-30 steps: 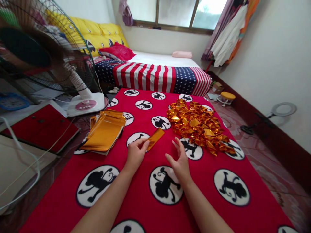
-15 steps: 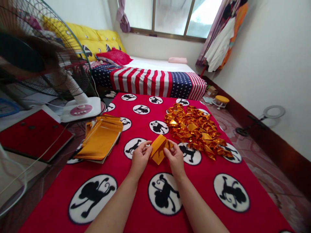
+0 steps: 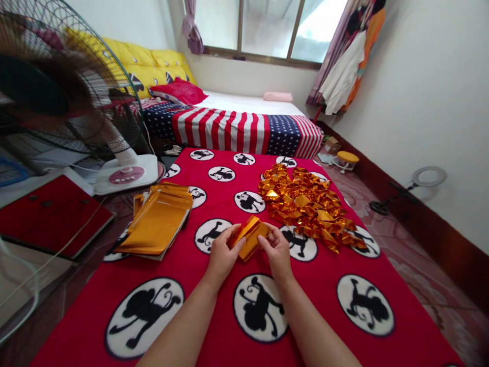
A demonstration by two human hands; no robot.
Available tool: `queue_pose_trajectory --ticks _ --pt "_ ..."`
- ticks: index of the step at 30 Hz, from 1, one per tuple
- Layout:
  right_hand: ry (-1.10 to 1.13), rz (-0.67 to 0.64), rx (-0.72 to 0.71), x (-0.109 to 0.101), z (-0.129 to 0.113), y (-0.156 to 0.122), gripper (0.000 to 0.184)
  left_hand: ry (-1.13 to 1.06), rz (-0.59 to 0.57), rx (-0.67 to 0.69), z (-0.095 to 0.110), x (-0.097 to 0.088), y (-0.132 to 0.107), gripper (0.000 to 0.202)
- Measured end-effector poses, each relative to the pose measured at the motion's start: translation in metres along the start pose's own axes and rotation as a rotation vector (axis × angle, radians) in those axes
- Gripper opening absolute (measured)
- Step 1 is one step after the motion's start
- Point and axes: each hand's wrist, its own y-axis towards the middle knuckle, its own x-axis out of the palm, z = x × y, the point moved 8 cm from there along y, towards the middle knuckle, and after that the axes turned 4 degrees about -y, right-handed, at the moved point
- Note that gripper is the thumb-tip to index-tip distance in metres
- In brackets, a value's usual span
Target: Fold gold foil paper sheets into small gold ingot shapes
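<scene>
A piece of shiny gold foil paper, partly folded, is held between both hands above the red cloth. My left hand pinches its left edge with thumb and fingers, where a flap stands up. On the opposite side, my right hand grips the paper, its thumb resting on the front face. A stack of flat gold foil sheets lies to the left. To the right is a heap of folded gold foil pieces.
The red cloth with black monkey prints covers the surface under my hands. At left stands an electric fan beside a dark red board. Behind are a bed and, at right, a yellow stool.
The left side of the foil paper has been lifted into a raised flap, and my left thumb has moved inward over it. My right hand keeps its grip.
</scene>
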Motion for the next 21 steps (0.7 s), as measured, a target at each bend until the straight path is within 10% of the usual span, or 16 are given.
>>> queue_pose_trajectory --ticks 16,21 --pt "0.028 -0.003 0.006 -0.003 0.006 0.001 0.026 -0.036 0.005 0.193 0.027 -0.004 -0.004 0.013" --pt "0.034 -0.016 0.008 -0.002 0.009 0.001 0.025 -0.044 0.059 0.182 0.028 -0.007 -0.004 0.033"
